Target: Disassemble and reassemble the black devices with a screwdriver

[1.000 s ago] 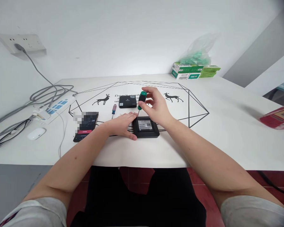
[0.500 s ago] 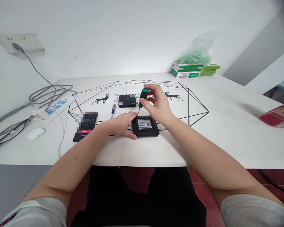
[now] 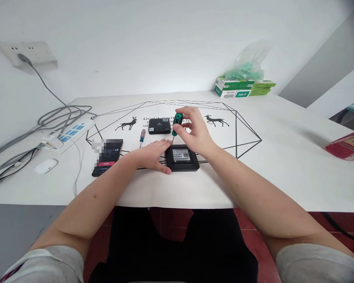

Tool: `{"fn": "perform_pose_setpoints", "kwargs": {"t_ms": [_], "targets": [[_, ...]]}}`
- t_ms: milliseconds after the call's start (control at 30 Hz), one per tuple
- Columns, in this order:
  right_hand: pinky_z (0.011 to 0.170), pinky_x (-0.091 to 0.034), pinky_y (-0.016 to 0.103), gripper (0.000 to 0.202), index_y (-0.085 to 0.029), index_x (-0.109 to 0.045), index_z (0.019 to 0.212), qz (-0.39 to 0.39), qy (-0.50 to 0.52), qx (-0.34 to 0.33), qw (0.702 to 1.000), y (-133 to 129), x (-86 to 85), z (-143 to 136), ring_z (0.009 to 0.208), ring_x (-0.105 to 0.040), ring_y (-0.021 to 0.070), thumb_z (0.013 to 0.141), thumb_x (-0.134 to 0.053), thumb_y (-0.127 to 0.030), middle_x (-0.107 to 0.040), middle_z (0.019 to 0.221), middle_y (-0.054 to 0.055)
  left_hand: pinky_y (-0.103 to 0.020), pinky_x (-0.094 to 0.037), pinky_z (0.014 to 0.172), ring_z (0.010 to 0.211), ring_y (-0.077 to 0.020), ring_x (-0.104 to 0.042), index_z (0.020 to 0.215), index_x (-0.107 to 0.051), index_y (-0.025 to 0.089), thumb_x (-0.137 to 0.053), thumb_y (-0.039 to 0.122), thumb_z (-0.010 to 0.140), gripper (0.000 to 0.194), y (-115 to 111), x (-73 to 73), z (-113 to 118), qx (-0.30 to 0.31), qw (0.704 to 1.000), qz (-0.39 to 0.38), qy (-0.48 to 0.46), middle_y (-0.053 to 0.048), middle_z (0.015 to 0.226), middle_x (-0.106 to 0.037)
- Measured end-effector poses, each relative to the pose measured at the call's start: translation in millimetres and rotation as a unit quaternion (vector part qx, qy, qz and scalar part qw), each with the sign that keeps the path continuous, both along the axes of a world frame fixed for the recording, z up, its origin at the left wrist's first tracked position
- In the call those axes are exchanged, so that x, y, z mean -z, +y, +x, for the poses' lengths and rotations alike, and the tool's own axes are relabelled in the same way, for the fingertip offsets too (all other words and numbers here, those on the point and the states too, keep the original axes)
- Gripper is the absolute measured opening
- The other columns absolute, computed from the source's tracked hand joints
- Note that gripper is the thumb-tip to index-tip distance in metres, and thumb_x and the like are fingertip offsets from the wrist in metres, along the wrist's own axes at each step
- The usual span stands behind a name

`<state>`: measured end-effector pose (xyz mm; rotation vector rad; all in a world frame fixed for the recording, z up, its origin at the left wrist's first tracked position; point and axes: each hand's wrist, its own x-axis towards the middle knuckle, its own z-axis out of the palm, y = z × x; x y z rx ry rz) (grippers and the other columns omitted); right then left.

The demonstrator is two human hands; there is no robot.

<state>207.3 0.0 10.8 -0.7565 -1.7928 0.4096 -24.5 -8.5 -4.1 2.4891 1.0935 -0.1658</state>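
Note:
My right hand [image 3: 196,131] is closed around the green and black handle of a screwdriver [image 3: 177,121]. The tool leans slightly, its shaft pointing down to the upper left corner of a black box-shaped device [image 3: 184,166]. The device lies label side up on the table; a white printed label [image 3: 181,155] fills much of its recessed middle. Against its left edge rests my left hand [image 3: 153,155], fingers stretched and thumb spread toward the front corner. The exact spot where the screwdriver tip touches is too small to make out.
Beyond my hands lie a second, smaller black box [image 3: 159,126] and another screwdriver [image 3: 142,136]. To the left are a phone [image 3: 107,157], a white earbud case [image 3: 46,166], a power strip [image 3: 73,135] and coiled cables. Green-and-white boxes [image 3: 234,86] stand at the back right, a red package [image 3: 346,145] far right.
The screwdriver handle stands a little more upright, and the fingers of my right hand have shifted around it. My left hand and the device keep their places; the view has moved slightly.

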Motion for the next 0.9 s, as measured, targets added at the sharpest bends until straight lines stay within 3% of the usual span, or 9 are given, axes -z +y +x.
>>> {"fn": "perform_pose_setpoints", "kwargs": {"t_ms": [133, 233, 400, 500, 700, 800, 900], "targets": [[0.082, -0.068, 0.042, 0.038, -0.031, -0.065, 0.129, 0.011, 0.005, 0.029, 1.0, -0.2, -1.2, 0.0, 0.104, -0.066, 0.0236, 0.094, -0.077, -0.042, -0.063, 0.123, 0.006, -0.057, -0.02, 0.139, 0.173, -0.043, -0.009, 0.18, -0.009, 0.018, -0.069, 0.093, 0.078, 0.14, -1.0, -1.7, 0.2, 0.007, 1.0, -0.001, -0.002, -0.019, 0.187, -0.011], [0.082, -0.068, 0.042, 0.04, -0.031, -0.063, 0.133, 0.006, 0.017, 0.019, 1.0, 0.0, 0.5, -1.4, 0.104, -0.067, 0.0238, 0.094, -0.073, -0.038, -0.065, 0.124, 0.007, -0.06, -0.022, 0.137, 0.172, -0.0448, -0.011, 0.18, -0.007, 0.021, -0.07, 0.091, 0.078, 0.139, -0.9, -1.3, -0.4, 0.007, 1.0, 0.0, -0.003, -0.018, 0.188, -0.011], [0.094, -0.067, 0.051, 0.042, -0.033, -0.059, 0.143, -0.022, 0.025, -0.022, 0.999, 1.1, 2.8, -2.3, 0.119, -0.069, 0.0281, 0.101, -0.059, -0.035, -0.068, 0.14, 0.009, -0.058, -0.02, 0.138, 0.173, -0.042, -0.01, 0.18, -0.007, 0.022, -0.072, 0.09, 0.078, 0.139, 0.2, 0.9, -1.5, 0.003, 1.0, -0.003, -0.005, -0.019, 0.187, -0.011], [0.1, -0.065, 0.055, 0.04, -0.033, -0.062, 0.143, -0.012, 0.007, -0.028, 1.0, 1.2, 1.4, -1.5, 0.127, -0.067, 0.0301, 0.104, -0.052, -0.032, -0.069, 0.14, 0.009, -0.057, -0.019, 0.138, 0.174, -0.0404, -0.009, 0.18, -0.007, 0.021, -0.072, 0.089, 0.079, 0.138, 0.2, 1.2, -1.2, 0.005, 1.0, -0.004, -0.002, -0.02, 0.187, -0.011], [0.084, -0.066, 0.048, 0.035, -0.034, -0.069, 0.133, 0.036, -0.011, -0.001, 0.999, -0.2, -1.7, 0.4, 0.107, -0.067, 0.0263, 0.105, -0.05, -0.025, -0.064, 0.122, 0.009, -0.057, -0.021, 0.138, 0.173, -0.0425, -0.011, 0.18, -0.007, 0.022, -0.073, 0.086, 0.08, 0.136, -0.7, -1.3, 0.6, 0.006, 1.0, 0.0, 0.0, -0.017, 0.188, -0.011], [0.086, -0.066, 0.048, 0.036, -0.034, -0.068, 0.131, 0.031, 0.006, -0.027, 0.999, -0.7, -1.1, 0.3, 0.103, -0.067, 0.0242, 0.104, -0.049, -0.021, -0.063, 0.124, 0.008, -0.054, -0.02, 0.139, 0.173, -0.0422, -0.01, 0.18, -0.007, 0.019, -0.074, 0.085, 0.079, 0.138, -0.4, -1.4, 0.5, 0.002, 1.0, -0.004, 0.006, -0.019, 0.188, -0.01], [0.086, -0.067, 0.046, 0.033, -0.034, -0.065, 0.134, 0.007, 0.007, -0.034, 0.999, -0.8, 0.0, -0.7, 0.105, -0.066, 0.0237, 0.102, -0.058, -0.028, -0.061, 0.126, 0.007, -0.054, -0.02, 0.139, 0.173, -0.0416, -0.01, 0.18, -0.007, 0.017, -0.073, 0.086, 0.08, 0.138, -0.3, -0.7, -0.1, 0.001, 1.0, -0.003, 0.005, -0.02, 0.187, -0.009]]}}
